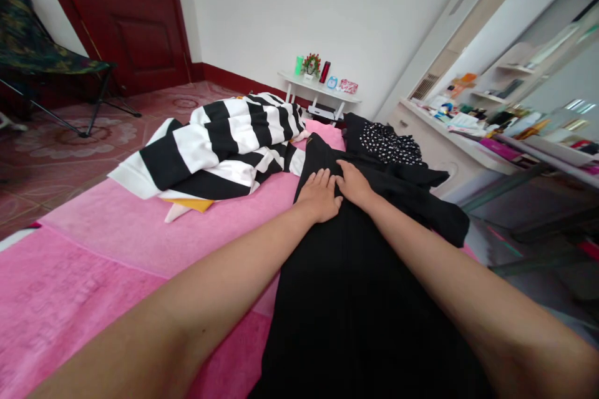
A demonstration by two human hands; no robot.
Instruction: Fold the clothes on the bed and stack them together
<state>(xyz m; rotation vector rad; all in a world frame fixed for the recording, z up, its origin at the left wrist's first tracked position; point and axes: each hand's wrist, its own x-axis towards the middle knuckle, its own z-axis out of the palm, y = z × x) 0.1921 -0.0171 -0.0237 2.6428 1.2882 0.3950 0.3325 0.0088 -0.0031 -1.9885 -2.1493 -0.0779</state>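
A long black garment (346,299) lies spread over the pink bed cover, running from the bottom of the view toward the far end. My left hand (321,194) rests flat on its upper part, fingers stretched out. Close beside it, my right hand (354,185) also lies on the black cloth, with its fingers apart and slightly bent. Another stretch of black cloth (435,215) extends to the right of my right hand; whether it belongs to the same garment I cannot tell. What kind of garment it is does not show clearly.
Black-and-white striped clothes (219,143) are heaped on the pink bed cover (116,224) at left. Behind lies a black dotted garment (390,142). A small white shelf (318,86) stands by the wall, a cluttered dressing table (472,143) at right, a camouflage folding chair (42,53) at far left.
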